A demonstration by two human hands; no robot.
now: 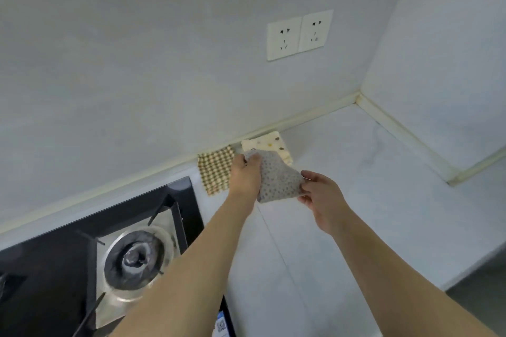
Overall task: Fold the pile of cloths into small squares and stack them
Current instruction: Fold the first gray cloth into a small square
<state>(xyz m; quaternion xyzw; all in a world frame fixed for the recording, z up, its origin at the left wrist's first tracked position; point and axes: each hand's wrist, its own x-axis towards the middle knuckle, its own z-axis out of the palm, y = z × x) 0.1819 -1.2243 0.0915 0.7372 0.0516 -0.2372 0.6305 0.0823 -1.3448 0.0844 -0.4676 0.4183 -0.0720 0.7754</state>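
A folded grey dotted cloth (278, 179) hangs in the air between both hands, above the white counter. My left hand (245, 175) grips its far left corner. My right hand (323, 200) pinches its near right edge. Behind it, against the wall, lies a cream cloth (269, 143) with coloured dots, folded into a thick square, its near part hidden by the grey cloth. To the left of that lies a flat brown-and-cream checked cloth (215, 172), partly covered by my left hand.
A black gas hob (82, 260) with a steel burner fills the lower left. Two wall sockets (299, 34) sit above the cloths. The white counter (369, 186) runs to a wall corner at the right, with a raised ledge (405, 139) along it.
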